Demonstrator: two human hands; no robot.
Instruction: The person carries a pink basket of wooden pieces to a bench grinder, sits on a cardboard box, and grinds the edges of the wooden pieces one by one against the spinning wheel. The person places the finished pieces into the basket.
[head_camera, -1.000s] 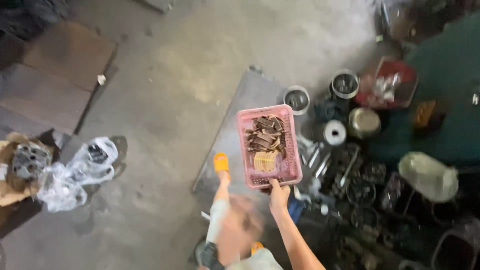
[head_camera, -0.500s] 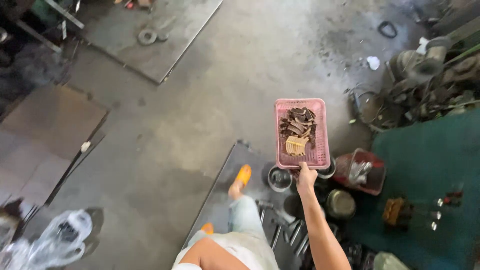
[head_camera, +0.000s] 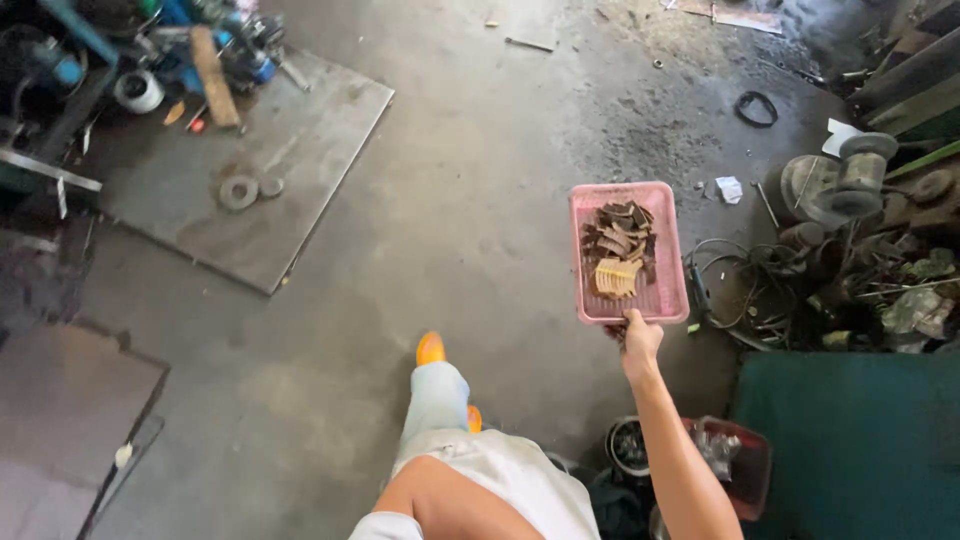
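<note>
At the bottom of the view, a bent knee in pale trousers and an orange shoe (head_camera: 430, 347) step across the concrete floor (head_camera: 480, 230). Just right of it the right hand (head_camera: 638, 338) reaches forward, fingers clamped on the near rim of a pink plastic tray (head_camera: 668, 290), held out level above the floor. Inside lies a heap of dark brown metal pieces (head_camera: 618, 235) with a paler tan one nearest the hand. The left hand is out of sight. Farther off, a flat steel plate (head_camera: 250, 150) lies on the left, and tangled machine parts (head_camera: 850, 230) sit on the right.
</note>
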